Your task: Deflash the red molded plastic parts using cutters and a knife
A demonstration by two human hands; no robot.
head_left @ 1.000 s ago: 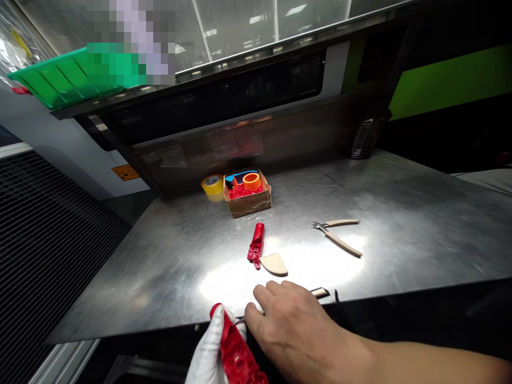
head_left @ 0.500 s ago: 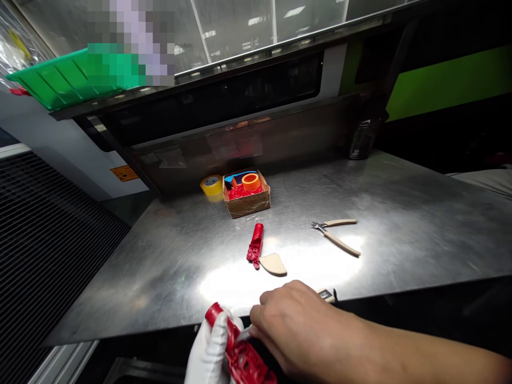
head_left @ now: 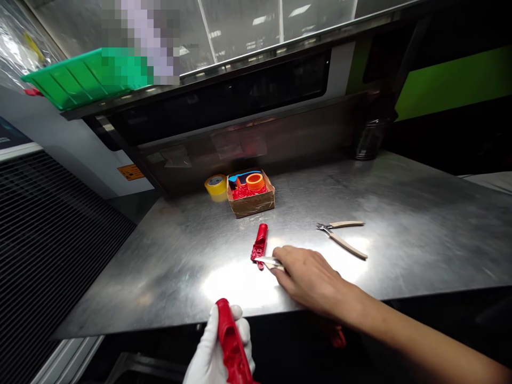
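My left hand (head_left: pixel 208 346), in a white glove, is closed around a red moulded plastic part (head_left: pixel 231 338) below the table's front edge. The part is tubular at its upper end; its lower end runs out of the picture. My bare right hand (head_left: pixel 306 274) grips a utility knife (head_left: pixel 272 261), its blade pointing left and its handle mostly hidden in my fingers. Behind the blade lies a second red plastic part (head_left: pixel 261 240) on the table; whether they touch I cannot tell. A beige flat piece is mostly covered by my right hand.
Open nippers (head_left: pixel 344 240) with beige handles lie to the right on the metal table (head_left: pixel 168 266). Further back are a cardboard box (head_left: pixel 252 205) with red scraps and an orange tape roll, a yellow tape roll (head_left: pixel 216 185), and a dark bottle (head_left: pixel 368 140).
My right hand has moved from the red part in my left hand up and forward over the table, carrying the knife. The held red part has turned in my left hand.
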